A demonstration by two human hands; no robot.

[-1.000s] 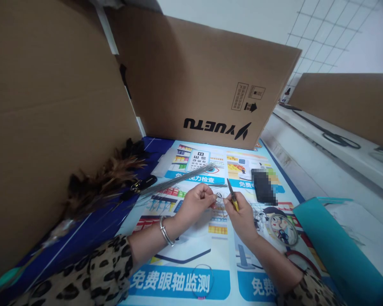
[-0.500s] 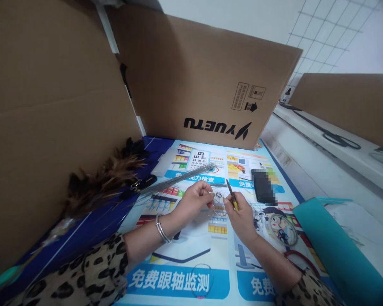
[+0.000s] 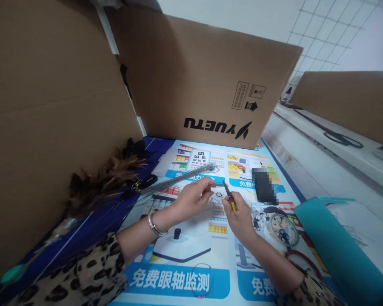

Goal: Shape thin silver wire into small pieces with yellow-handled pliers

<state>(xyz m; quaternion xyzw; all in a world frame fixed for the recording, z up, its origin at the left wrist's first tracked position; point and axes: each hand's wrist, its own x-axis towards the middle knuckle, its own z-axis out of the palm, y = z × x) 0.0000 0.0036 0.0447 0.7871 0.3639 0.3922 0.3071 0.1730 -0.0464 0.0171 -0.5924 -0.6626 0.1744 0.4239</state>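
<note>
My right hand (image 3: 240, 216) is closed around a pair of pliers (image 3: 230, 197) with a dark pointed nose and yellow on the handle; the nose points up and away. Just to its left, my left hand (image 3: 194, 197) has thumb and fingers bent toward each other, a silver bangle (image 3: 155, 222) at the wrist. What its fingertips hold is too fine to make out. Thin bent wire with a small dark loop (image 3: 219, 194) shows between the two hands. A long bundle of thin grey wires (image 3: 181, 176) lies beyond my left hand, and a short bundle (image 3: 221, 184) lies by its fingertips.
A thin ring with a pink bit (image 3: 201, 296) lies near the front. Right of my hands are a black phone-like object (image 3: 264, 187), a round clear dish (image 3: 284, 229) and a teal case (image 3: 335, 246). Brown feathers (image 3: 105, 174) lie at left. Cardboard walls (image 3: 194, 85) stand behind and left.
My left hand has shifted slightly, its fingertips now farther forward beside the short wire bundle. The pliers' nose has tilted a little to the left in my right hand.
</note>
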